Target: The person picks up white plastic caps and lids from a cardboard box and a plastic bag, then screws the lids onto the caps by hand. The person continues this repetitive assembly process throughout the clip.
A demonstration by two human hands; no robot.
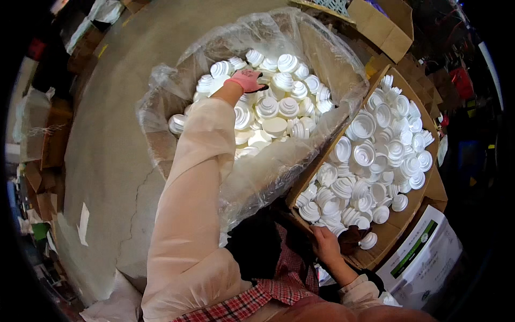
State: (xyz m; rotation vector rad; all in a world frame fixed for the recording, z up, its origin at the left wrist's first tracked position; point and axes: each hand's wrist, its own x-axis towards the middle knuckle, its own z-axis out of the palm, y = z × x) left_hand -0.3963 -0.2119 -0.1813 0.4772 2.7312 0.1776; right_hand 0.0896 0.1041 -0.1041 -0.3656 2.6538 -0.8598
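My left hand (pixel 249 80), in a pink glove with dark fingertips, reaches over a heap of white stepped round plastic caps (pixel 267 107). They lie inside a large clear plastic bag (pixel 273 167) spread wide. Its fingers are apart, and I see no cap gripped in them. Bare-looking, my right hand (pixel 326 244) is closed on the near rim of a cardboard box (pixel 383 248) at the right. More white caps (pixel 375 155) of the same stepped kind fill that box. A dark brown crumpled thing (pixel 351 236) lies among them close to my right hand; I cannot make out its kind.
A white carton (pixel 424 257) with a green stripe stands beside the box. Beyond the bag is an open cardboard box (pixel 383 27). Grey cracked floor (pixel 118 155) stretches along the left, with a white scrap (pixel 83 224) on it. Cardboard pieces (pixel 56 139) line the far left.
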